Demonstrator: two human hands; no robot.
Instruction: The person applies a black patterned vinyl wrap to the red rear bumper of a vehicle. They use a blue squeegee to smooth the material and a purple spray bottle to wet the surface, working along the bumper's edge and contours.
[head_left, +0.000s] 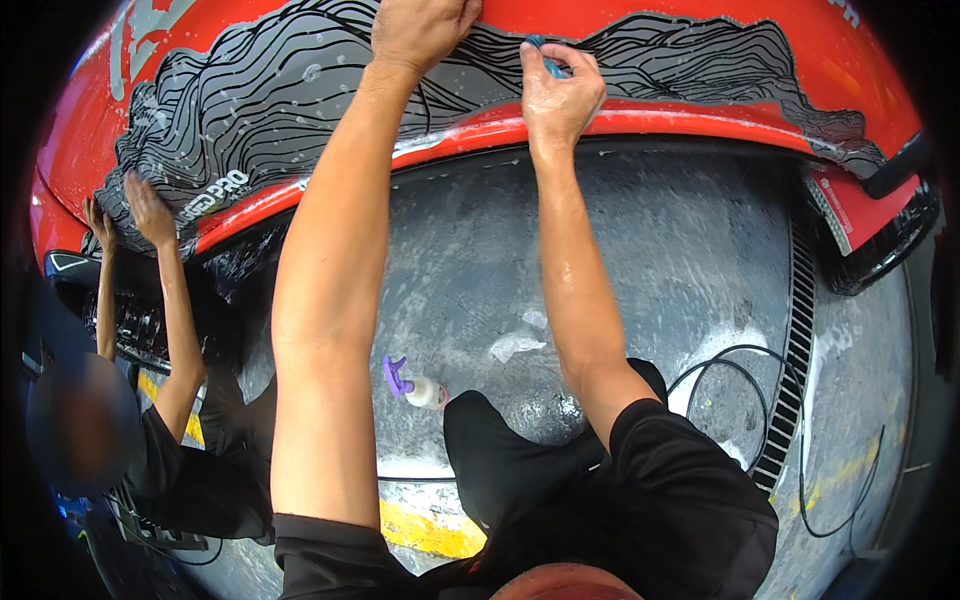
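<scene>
A grey decal sheet [270,110] with black wavy lines lies along the side of a red car [690,120], wet with droplets and suds. My right hand [562,95] is closed around a small blue hand tool, apparently a squeegee [553,68], against the decal. Further left, my left hand [420,35] rests at the decal's upper part. Its fingers are partly cut off by the picture's top edge, so their grip is hidden.
At the left a co-worker's hands [150,210] press flat on the decal's end. A spray bottle [425,392] with a purple trigger stands on the wet grey floor [460,260]. A black hose [765,400] curls near a drain grate [795,350] at the right.
</scene>
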